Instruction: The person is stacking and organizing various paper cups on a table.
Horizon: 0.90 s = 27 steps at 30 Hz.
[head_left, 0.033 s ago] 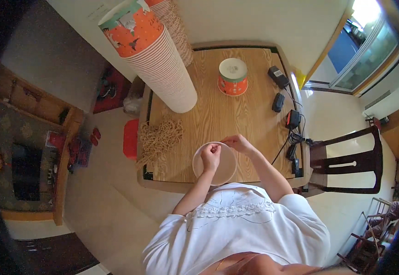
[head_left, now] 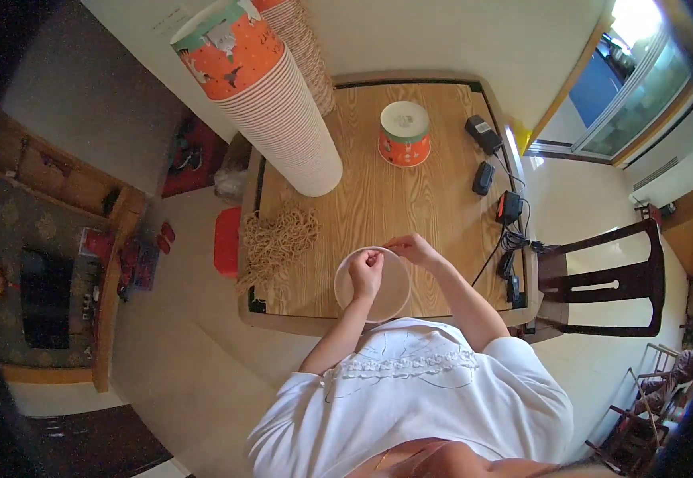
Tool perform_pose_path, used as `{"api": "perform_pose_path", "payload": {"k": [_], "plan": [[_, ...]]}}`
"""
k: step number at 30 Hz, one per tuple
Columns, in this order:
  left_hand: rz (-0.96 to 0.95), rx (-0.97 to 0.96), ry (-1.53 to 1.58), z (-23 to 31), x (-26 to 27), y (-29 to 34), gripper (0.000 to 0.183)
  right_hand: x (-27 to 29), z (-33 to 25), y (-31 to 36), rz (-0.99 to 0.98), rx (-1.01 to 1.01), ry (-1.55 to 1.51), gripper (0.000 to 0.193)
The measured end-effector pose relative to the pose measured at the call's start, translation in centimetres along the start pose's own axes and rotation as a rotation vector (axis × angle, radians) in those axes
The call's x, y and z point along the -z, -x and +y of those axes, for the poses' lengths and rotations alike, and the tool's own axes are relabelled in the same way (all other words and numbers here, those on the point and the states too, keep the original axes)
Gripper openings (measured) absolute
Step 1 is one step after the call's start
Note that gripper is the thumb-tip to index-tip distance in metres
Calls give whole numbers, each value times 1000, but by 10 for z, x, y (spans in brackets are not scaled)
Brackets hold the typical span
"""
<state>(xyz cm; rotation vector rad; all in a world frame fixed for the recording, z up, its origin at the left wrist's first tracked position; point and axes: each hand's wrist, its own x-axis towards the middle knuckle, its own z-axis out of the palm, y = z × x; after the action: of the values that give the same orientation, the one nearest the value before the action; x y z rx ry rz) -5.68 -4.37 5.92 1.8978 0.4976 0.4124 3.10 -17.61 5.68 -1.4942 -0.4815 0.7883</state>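
Note:
At the table's near edge, a white-rimmed paper bucket [head_left: 388,301] stands with its mouth toward me. My left hand [head_left: 367,275] is over the mouth, its fingers closed in a pinch near the far rim. My right hand [head_left: 416,250] is beside the far right rim, with thumb and fingertips pressed together. Whatever is between the fingers of either hand is too small to make out. A tangled pile of tan paper cords [head_left: 281,237] lies to the left of the bucket, some strands hanging toward the table edge.
A tall leaning stack of paper buckets [head_left: 286,119] is at the back left, with another stack [head_left: 302,48] behind it. One orange and green bucket [head_left: 404,134] stands upside down. Black power adapters [head_left: 509,207] with cables line the right edge, near a dark chair [head_left: 609,279].

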Motion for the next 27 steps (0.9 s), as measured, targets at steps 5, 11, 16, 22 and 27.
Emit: {"api": "perform_pose_path", "payload": {"k": [5, 11, 16, 22, 27], "plan": [[-2, -3, -28, -5, 2, 1, 9, -3, 0, -7, -19, -5, 134, 12], [-9, -32, -55, 1, 7, 4, 16, -6, 7, -10, 67, 20, 86, 11], [-32, -304, -462, 46, 27, 2, 26, -2, 13, -11, 90, 14, 21, 11], [-211, -387, -750, 41, 35, -33, 14, -13, -11, -17, 191, 146, 356, 12], [-416, -266, -673, 48, 30, -37, 15, -10, -38, -12, 184, 121, 604, 11]]}}
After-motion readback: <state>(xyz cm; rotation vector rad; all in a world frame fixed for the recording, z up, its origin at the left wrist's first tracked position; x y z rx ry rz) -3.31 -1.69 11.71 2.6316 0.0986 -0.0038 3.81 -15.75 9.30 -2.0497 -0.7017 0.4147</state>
